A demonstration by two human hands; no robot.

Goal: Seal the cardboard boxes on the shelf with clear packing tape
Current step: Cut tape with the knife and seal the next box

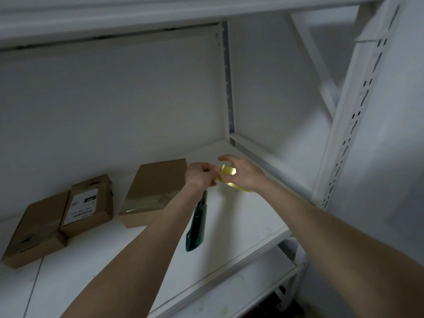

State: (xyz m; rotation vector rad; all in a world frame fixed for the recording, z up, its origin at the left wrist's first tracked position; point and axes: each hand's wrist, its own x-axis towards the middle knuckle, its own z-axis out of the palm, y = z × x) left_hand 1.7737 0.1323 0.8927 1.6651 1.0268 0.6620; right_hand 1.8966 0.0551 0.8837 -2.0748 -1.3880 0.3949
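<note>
Three cardboard boxes lie on the white shelf (241, 216). The largest box (156, 182) sits in the middle and has clear tape across its near end. A labelled box (88, 204) leans on a flat box (34, 228) at the left. Both my hands are raised to the right of the largest box. My right hand (243, 173) holds a roll of yellowish clear tape (228, 172). My left hand (200, 176) pinches the tape's loose end beside the roll.
A green utility knife (197, 223) lies on the shelf under my left forearm. White slotted uprights (358, 106) and a rail bound the shelf at the right. A lower shelf board (229, 294) shows below the front edge.
</note>
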